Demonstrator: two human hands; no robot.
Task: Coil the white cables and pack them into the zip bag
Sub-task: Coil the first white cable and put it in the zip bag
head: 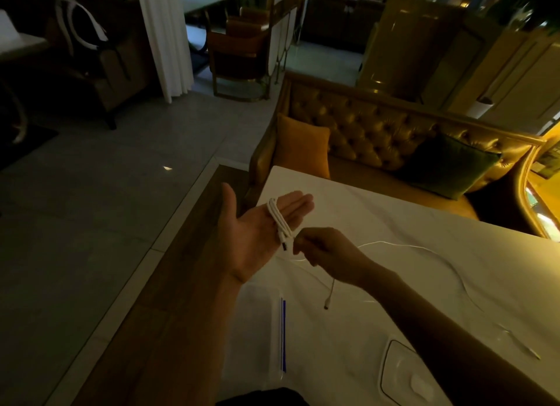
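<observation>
My left hand [253, 232] is held palm up over the table's left edge, fingers straight. A white cable [278, 222] is wound in several turns around its fingers, one dark plug end hanging at the palm's edge. My right hand [325, 252] pinches that cable just right of the coil. A second, thin white cable [430, 252] lies loose across the white table [394, 211], its plug [327, 304] below my right hand. The clear zip bag [260, 330] with a blue seal strip [283, 334] lies flat near the table's front left.
A white tray-like object [403, 372] sits at the front under my right forearm. A small white connector [527, 348] lies at the right. A gold tufted sofa [378, 126] with cushions stands behind the table. Floor drops off to the left.
</observation>
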